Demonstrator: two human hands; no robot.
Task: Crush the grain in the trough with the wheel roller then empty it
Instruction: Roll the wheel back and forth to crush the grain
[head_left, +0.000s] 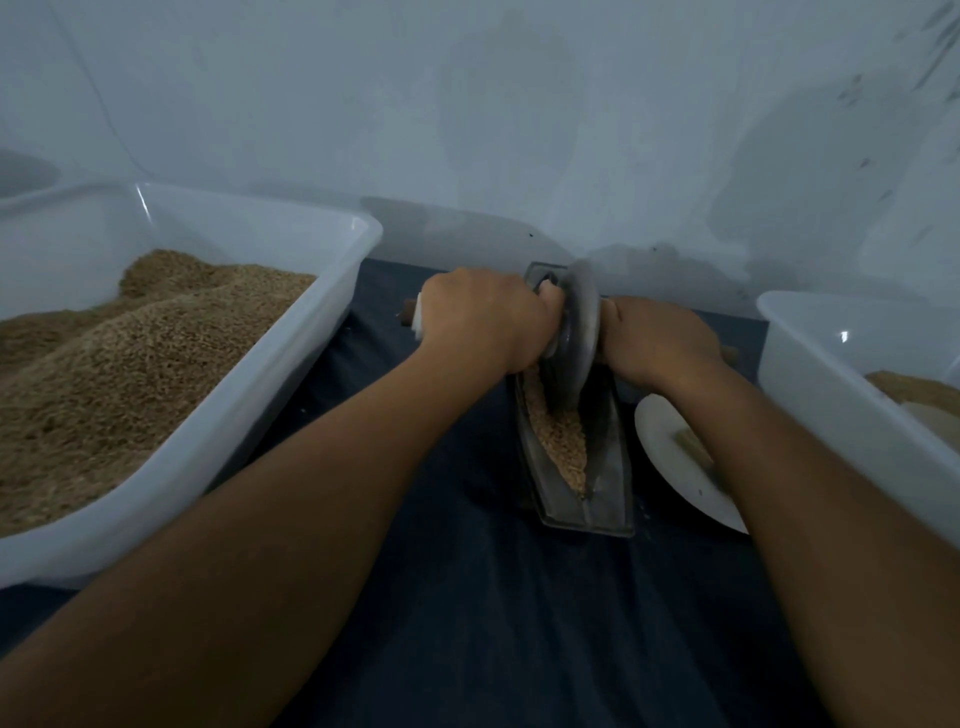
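A white plastic tub (218, 415) of grain sits far left. The left hand (483, 322) grips the roller's handle (410, 317); the wheel roller (576, 332) stands in the metal trough (613, 467) on crushed grain (561, 441). The right hand (660, 338) clasps the opposite handle. Beside lie 1 white plate (670, 457) and 1 second tub (831, 374).

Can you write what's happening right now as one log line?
step: crushing | left hand + right hand: gripping wheel roller handles | grain: in trough, not emptied

This looks like a small grain workroom: big white tubs (291, 332) of grain (130, 353) sit on a dark cloth (493, 597) by a plain wall (467, 104).
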